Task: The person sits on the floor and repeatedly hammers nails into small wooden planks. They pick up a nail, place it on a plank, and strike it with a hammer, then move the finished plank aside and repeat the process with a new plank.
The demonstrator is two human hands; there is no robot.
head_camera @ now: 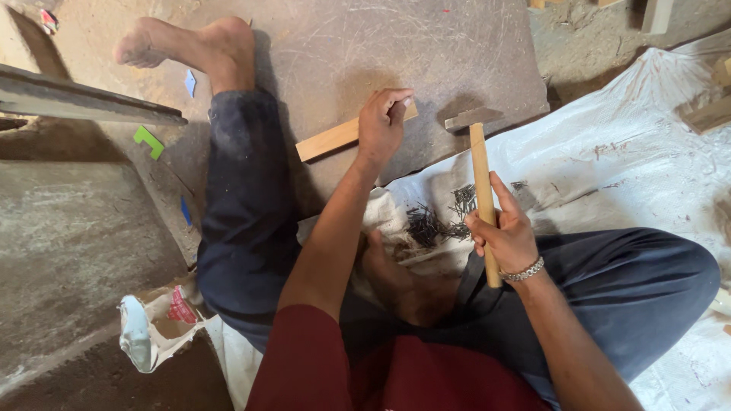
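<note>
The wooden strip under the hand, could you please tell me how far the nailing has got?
Done: nothing shows as driven. In hand: the left hand presses the strip onto the slab; the right hand holds the hammer raised beside it. Left: loose nails lie piled on the white sheet.

Seated on the ground, a person pins a wooden strip [355,132] to a stone slab [457,46] with the left hand [383,122] | the right hand [502,232] grips a wooden-handled hammer [480,164], head above the slab | dark nails [438,221] lie heaped on a white sack [624,167] by the knee.
</note>
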